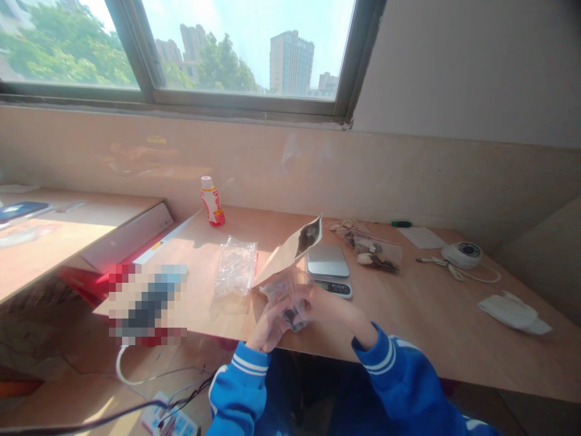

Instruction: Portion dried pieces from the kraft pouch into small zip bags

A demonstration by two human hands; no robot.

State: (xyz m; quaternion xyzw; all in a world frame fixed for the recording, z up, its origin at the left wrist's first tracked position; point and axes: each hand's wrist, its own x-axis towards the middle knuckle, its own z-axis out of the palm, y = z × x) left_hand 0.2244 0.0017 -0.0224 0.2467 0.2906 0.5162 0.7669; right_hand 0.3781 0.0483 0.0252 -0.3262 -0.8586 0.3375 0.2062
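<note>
Close to the table's front edge, my left hand [272, 322] and my right hand [313, 301] are both closed on a clear plastic bag [297, 320]. Small dark pieces show inside it, too blurred to name. My left fingers grip its left side, and my right fingers hold its upper right part. Just behind the bag, a tan paper pouch [284, 251] leans up to the right, its dark mouth gaping. Beside the pouch and beyond my right hand is a digital scale [327, 263] with a silver plate; its display cannot be read.
Flattened clear plastic bags [235, 266] lie left of the pouch. A red-and-white bottle [212, 203] stands at the back. Behind the scale lie filled bags [379, 254] and a green-handled tool [402, 224]. Further right are a white camera [462, 254] with its cable and a white packet [512, 313].
</note>
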